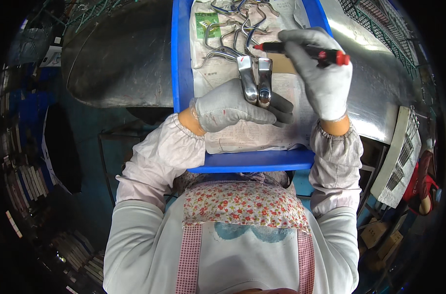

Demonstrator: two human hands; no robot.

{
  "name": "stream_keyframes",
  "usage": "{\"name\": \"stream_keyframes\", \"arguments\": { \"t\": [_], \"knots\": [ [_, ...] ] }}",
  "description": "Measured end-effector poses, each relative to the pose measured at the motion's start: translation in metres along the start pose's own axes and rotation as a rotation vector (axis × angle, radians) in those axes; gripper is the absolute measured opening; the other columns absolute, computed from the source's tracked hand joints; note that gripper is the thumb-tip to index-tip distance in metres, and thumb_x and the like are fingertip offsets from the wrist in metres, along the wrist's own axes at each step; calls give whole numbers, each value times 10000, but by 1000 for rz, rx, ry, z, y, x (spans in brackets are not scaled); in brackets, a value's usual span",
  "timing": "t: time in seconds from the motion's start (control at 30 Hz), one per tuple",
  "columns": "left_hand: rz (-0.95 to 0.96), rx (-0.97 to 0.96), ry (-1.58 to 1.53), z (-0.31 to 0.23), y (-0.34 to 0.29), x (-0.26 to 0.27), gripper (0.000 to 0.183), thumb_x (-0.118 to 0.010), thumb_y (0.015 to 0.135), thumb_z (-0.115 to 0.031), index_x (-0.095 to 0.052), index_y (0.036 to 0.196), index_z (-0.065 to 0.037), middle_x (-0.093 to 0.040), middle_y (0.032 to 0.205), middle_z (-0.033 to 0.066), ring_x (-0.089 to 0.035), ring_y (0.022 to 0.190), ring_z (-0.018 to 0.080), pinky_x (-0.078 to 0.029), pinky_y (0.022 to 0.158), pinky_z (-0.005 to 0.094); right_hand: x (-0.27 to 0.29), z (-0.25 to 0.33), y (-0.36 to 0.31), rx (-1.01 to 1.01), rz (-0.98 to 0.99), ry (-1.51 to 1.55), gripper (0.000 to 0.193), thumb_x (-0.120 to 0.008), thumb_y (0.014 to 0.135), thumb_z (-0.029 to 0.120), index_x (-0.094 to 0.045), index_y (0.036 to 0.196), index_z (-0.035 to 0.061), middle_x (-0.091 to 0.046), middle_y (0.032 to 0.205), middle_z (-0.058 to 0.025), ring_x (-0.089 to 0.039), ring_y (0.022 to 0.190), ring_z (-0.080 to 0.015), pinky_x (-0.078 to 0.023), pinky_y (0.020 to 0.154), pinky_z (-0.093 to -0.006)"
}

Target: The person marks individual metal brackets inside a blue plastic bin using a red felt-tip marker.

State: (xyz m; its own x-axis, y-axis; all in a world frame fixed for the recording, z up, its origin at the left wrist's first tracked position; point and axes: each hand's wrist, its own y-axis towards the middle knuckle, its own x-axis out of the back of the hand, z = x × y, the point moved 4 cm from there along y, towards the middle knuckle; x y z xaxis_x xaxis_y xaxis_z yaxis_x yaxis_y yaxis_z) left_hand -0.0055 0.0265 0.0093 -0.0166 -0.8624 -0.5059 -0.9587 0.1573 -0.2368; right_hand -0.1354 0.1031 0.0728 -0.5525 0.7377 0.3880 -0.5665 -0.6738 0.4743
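Note:
My left hand [232,108], in a grey-white glove, is closed around two polished, curved metal pieces [248,81]. They stand side by side with their flat ends pointing away from me, and a small red mark shows on the left one's end. In my gloved right hand [326,81] is a black marker pen [311,53] with a red tip and a red rear end. Its tip points left, just beyond the metal pieces and apart from them. Farther back, several bent shiny metal parts [235,39] lie in a loose heap on newspaper [252,139].
A blue tray [259,160] lined with the newspaper holds the parts in front of me. Metal sheet surfaces [120,63] flank it on both sides. A white panel with dark slots [395,159] stands at the right, near cardboard boxes [375,234]. Green wire racks [380,24] are at the back.

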Motion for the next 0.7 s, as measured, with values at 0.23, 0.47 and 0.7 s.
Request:
{"name": "stream_keyframes", "arguments": {
  "t": [0.23, 0.47, 0.7],
  "knots": [
    [-8, 53, -32, 1, -1, -1, 384, -683, 736, 22, -569, 1090, 117, -635, 1040, 221, -621, 1001, 318, -487, 924, 380, 1, -3, -4, -197, 147, 313, 141, -695, 773, 47, -697, 912, 66, -692, 811, -45, -646, 715, -99, -506, 665, -215],
    [2, 46, -46, 2, 0, 1, 394, -678, 742, 21, -557, 1102, 123, -624, 1058, 235, -612, 1018, 328, -489, 924, 388, 17, -14, -1, -215, -133, 95, 183, -616, 856, 125, -682, 964, -6, -690, 908, -87, -627, 762, -110, -469, 734, -217],
    [-15, 63, -35, 0, -1, 1, 403, -677, 744, 10, -553, 1109, 125, -627, 1057, 237, -607, 1030, 328, -480, 933, 382, 14, -10, 0, -114, 154, 133, 122, -602, 853, 83, -666, 896, -11, -662, 824, -51, -592, 691, -109, -462, 678, -217]
  ]
}}
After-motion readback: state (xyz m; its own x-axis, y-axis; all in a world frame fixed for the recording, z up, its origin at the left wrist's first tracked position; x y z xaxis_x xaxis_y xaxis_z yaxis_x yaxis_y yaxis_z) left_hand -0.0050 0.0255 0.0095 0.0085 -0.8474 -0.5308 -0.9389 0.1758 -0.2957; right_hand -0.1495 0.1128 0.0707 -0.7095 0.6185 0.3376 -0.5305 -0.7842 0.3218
